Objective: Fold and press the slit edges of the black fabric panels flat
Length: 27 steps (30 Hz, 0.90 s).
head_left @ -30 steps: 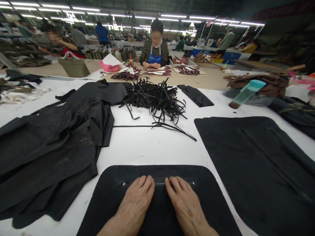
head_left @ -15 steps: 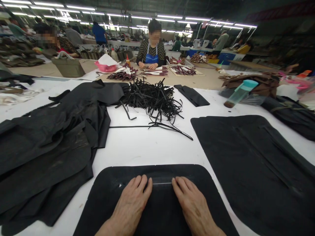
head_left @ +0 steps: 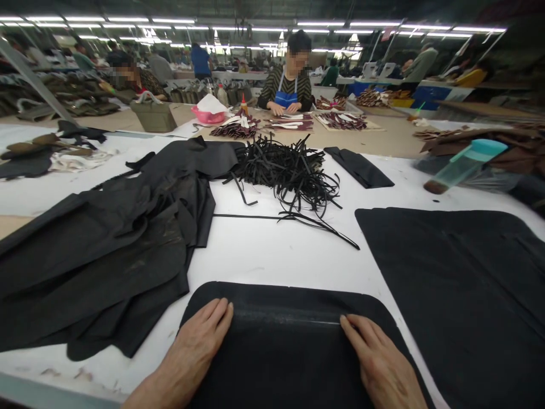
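Observation:
A black fabric panel (head_left: 289, 352) with rounded corners lies flat on the white table in front of me. A thin pale line runs across it near its far edge. My left hand (head_left: 193, 346) rests flat on the panel's left part, fingers together and stretched out. My right hand (head_left: 377, 360) lies flat on its right part, fingertips at the right end of the line. Neither hand holds anything.
A heap of black fabric pieces (head_left: 106, 244) lies at the left. Another large black panel (head_left: 460, 295) lies at the right. A tangle of black strips (head_left: 289, 170) sits behind, with a folded black piece (head_left: 360, 167) and a teal-capped bottle (head_left: 464, 165). A person (head_left: 289, 85) works at the far table.
My hands have slid apart along the pale line, from touching at the panel's middle to its left and right ends. The view has shifted slightly.

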{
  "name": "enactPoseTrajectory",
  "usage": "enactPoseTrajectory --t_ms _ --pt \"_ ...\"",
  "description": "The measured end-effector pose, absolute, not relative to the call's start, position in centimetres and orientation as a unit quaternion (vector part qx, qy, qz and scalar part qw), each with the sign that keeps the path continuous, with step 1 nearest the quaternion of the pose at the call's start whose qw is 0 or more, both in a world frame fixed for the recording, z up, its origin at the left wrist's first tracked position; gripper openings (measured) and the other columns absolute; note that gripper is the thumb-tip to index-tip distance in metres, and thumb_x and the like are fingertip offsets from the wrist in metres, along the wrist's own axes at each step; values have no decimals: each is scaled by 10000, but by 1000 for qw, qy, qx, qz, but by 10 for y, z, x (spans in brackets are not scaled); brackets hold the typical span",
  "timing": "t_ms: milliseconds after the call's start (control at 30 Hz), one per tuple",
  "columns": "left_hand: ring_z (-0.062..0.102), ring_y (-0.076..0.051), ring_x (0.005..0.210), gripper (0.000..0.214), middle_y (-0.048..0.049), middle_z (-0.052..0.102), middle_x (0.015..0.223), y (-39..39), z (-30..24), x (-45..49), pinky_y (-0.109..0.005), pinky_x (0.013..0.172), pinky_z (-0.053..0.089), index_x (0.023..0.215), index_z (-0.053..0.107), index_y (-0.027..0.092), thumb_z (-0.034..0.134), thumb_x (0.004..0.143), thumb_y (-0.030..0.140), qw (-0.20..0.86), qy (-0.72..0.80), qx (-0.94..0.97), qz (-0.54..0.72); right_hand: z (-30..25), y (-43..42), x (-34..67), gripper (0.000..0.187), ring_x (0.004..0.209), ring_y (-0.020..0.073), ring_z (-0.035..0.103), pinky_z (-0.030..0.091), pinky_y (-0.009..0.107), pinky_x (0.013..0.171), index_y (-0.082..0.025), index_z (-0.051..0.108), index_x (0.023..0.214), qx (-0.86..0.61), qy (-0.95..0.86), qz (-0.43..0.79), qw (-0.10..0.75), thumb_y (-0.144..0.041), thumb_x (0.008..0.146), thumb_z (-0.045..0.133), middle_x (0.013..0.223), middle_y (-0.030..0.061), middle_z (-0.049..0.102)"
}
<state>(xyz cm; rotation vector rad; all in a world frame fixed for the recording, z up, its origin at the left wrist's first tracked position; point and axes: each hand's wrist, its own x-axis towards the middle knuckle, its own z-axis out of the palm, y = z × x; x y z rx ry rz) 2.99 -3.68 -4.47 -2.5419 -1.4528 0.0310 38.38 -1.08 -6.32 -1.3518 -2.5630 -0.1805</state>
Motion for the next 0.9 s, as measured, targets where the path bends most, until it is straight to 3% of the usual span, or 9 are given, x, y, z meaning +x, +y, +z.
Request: enactPoseTrajectory --t_ms 300,567,800,900 --pt "548 -220 1059 590 -106 593 1154 -41 -49 25 -315 862 511 1184 535 101 301 682 -102 131 -517 -845 -44 -67 -9 388 571 1044 248 502 485 413 871 -142 501 1236 -491 -861 -34 125 51 752 269 1168 106 507" --pt "579 -201 979 538 -64 621 1098 -39 -69 18 -290 818 505 1074 602 132 300 682 -79 199 -520 -822 -116 -56 -6 402 408 1010 235 522 495 383 848 -103 566 1114 -566 -808 54 156 -68 859 250 1107 126 539" --pt "532 -259 1044 465 -138 533 1198 -31 -82 16 -371 886 451 1213 478 89 340 770 72 149 -541 -814 -149 -41 -7 399 377 910 237 559 514 379 762 -135 586 1059 -617 -769 42 163 -64 863 272 1048 111 557" --pt "544 -215 1018 527 -88 563 1169 -24 -69 42 -321 889 444 1224 479 150 328 742 0 150 -505 -835 -156 -40 -9 381 395 910 249 542 500 381 765 -117 592 1058 -574 -803 25 159 -1 829 292 1038 130 546"
